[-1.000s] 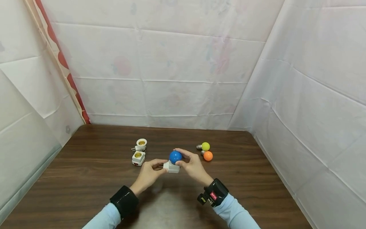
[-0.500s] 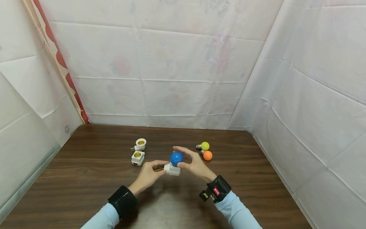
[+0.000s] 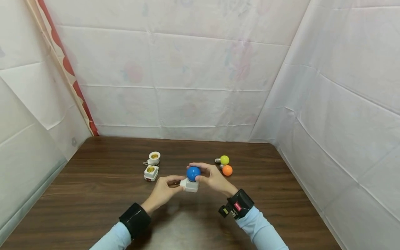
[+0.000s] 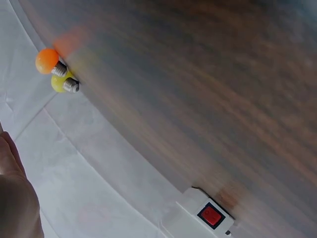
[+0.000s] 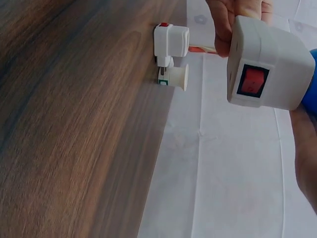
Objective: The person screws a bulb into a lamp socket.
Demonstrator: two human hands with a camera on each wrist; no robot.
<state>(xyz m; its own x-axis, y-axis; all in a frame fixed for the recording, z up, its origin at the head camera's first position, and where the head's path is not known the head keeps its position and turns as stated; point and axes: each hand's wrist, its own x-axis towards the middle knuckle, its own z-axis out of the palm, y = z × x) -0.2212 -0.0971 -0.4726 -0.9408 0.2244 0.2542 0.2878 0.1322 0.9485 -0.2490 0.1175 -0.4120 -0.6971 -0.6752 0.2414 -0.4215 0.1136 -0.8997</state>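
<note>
Right hand [image 3: 212, 177]: fingers, spread a moment ago, now curled round the blue bulb [image 3: 193, 173], so another twist looks underway. Left hand [image 3: 164, 190]: pinches the white socket [image 3: 191, 185] beneath, held above the table [image 3: 93, 194]. Spare sockets left, yellow and orange bulbs right.

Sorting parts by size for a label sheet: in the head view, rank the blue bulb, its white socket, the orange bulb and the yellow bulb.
1. Blue bulb and white socket: look alike, and nearer the camera.
2. Orange bulb.
3. Yellow bulb, barely smaller and farther; unsure.
</note>
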